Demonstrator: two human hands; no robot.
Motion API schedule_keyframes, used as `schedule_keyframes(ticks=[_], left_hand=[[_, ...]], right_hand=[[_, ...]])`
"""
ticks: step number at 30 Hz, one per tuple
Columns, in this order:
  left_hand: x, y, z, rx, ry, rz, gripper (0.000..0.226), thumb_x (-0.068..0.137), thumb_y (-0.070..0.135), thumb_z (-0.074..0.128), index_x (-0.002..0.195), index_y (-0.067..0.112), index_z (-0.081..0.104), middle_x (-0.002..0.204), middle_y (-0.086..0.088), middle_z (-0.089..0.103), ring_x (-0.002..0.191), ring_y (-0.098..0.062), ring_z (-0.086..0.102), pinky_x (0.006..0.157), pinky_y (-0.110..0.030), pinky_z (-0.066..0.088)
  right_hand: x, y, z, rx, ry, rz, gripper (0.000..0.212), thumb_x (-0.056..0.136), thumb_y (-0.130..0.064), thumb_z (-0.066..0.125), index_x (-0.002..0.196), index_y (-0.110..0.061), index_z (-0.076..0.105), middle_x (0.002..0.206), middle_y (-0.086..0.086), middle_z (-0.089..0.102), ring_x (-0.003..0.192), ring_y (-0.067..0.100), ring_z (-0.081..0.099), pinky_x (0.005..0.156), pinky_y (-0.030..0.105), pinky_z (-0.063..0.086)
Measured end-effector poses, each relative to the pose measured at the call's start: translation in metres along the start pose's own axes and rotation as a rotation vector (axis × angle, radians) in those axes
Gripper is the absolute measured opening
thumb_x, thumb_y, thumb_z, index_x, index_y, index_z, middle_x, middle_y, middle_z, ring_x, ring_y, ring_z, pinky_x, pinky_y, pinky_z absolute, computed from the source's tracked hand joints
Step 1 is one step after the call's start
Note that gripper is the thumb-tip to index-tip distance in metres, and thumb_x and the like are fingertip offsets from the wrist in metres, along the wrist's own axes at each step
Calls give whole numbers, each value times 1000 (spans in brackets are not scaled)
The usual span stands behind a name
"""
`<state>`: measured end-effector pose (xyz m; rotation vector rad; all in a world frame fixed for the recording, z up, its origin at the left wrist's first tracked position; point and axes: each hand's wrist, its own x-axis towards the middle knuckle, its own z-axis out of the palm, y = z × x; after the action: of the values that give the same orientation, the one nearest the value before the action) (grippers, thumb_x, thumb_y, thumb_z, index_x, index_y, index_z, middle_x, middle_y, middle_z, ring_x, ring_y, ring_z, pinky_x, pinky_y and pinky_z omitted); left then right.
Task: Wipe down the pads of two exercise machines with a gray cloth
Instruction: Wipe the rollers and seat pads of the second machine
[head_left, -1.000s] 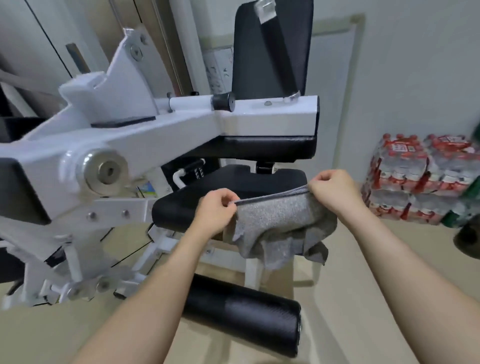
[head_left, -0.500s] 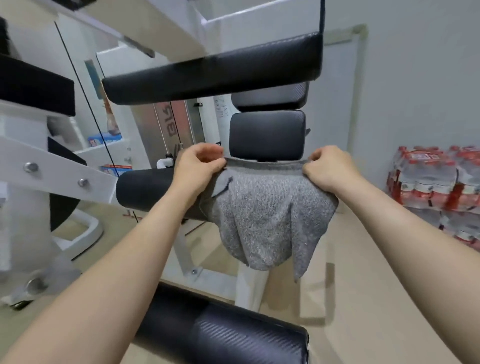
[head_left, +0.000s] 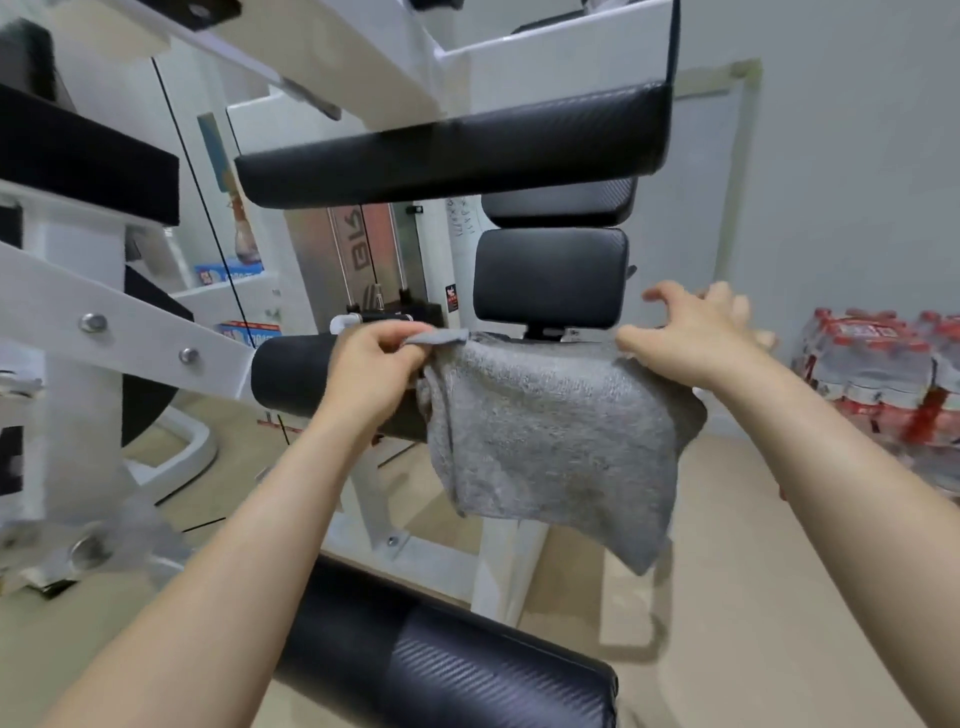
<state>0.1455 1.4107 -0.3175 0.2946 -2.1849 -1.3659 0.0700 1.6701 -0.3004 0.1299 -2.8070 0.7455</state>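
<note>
One gray cloth (head_left: 556, 431) hangs draped over the black roller pad (head_left: 291, 371) at mid-frame. Our left hand (head_left: 374, 369) pinches its 10 o'clock corner. Our right hand (head_left: 691, 338), at 1 o'clock, is spread and released, blurred. We see a back pad (head_left: 550, 278) at 12, a second roller (head_left: 441, 670) at 6, and bottled-water packs (head_left: 878, 374) at 3.

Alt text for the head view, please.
A gray cloth hangs draped over a black roller pad on a white exercise machine. The left hand pinches its left corner; the right hand is open at its right edge. Bottled water packs stand at right.
</note>
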Motion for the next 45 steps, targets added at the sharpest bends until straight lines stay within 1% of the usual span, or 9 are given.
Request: schedule_keyframes(ticks=[4, 8, 16, 19, 22, 24, 28, 31, 45], left_hand=[[29, 22, -4, -91, -36, -37, 21, 93, 12, 56, 88, 25, 72, 90, 4, 70, 85, -11, 62, 67, -18, 49], [52, -4, 5, 287, 181, 25, 20, 92, 19, 54, 101, 19, 73, 93, 5, 62, 92, -17, 57, 80, -26, 41], [83, -16, 7, 559, 253, 92, 26, 80, 22, 55, 105, 27, 64, 104, -4, 59, 95, -24, 54, 80, -37, 45], [64, -14, 13, 485, 338, 405, 29, 73, 9, 52, 91, 28, 64, 105, -8, 56, 99, -24, 52, 86, -39, 45], [19, -8, 39, 446, 77, 838, 24, 78, 14, 51, 89, 18, 73, 98, -4, 66, 96, -21, 57, 87, -33, 46], [-3, -14, 63, 499, -94, 896, 33, 89, 27, 47, 110, 14, 70, 112, -1, 68, 107, -17, 58, 96, -34, 44], [-7, -33, 75, 681, -96, 994, 48, 98, 36, 33, 128, 9, 59, 127, -5, 62, 116, -24, 56, 99, -41, 41], [2, -41, 67, 707, -59, 1076, 49, 97, 36, 35, 128, 7, 59, 126, -8, 62, 115, -27, 57, 97, -44, 42], [102, -119, -65, 763, -29, 750, 48, 93, 37, 30, 118, 15, 64, 114, -2, 68, 105, -23, 61, 91, -38, 44]], right_hand=[[-40, -33, 13, -160, 19, -384, 83, 68, -83, 40, 132, -28, 41, 134, 5, 46, 130, 28, 38, 101, 47, 34], [-52, -36, 51, -561, 27, -530, 103, 58, -85, 54, 132, -15, 38, 114, 11, 57, 108, 32, 54, 92, 43, 41], [-49, -18, 76, -511, 319, -655, 80, 78, -69, 42, 122, -4, 55, 110, 19, 64, 95, 35, 61, 83, 44, 46], [-51, -16, 77, -416, 409, -639, 65, 86, -60, 42, 116, -5, 60, 108, 15, 66, 98, 33, 61, 84, 44, 45], [-57, -15, 83, -344, 422, -595, 64, 85, -54, 43, 121, -4, 59, 117, 14, 64, 107, 33, 59, 91, 46, 41], [-63, -11, 86, -379, 382, -587, 75, 82, -55, 45, 134, -1, 49, 134, 17, 55, 121, 33, 52, 101, 48, 36], [-79, 4, 82, -481, 327, -554, 100, 73, -60, 61, 147, -1, 30, 153, 18, 34, 140, 31, 35, 115, 47, 22], [-80, -4, 81, -507, 290, -515, 103, 75, -72, 43, 145, 3, 34, 150, 22, 37, 139, 35, 36, 114, 48, 20], [-23, -180, 152, -524, 115, -707, 81, 83, -65, 47, 128, 2, 41, 117, 22, 56, 103, 35, 54, 86, 46, 41]])
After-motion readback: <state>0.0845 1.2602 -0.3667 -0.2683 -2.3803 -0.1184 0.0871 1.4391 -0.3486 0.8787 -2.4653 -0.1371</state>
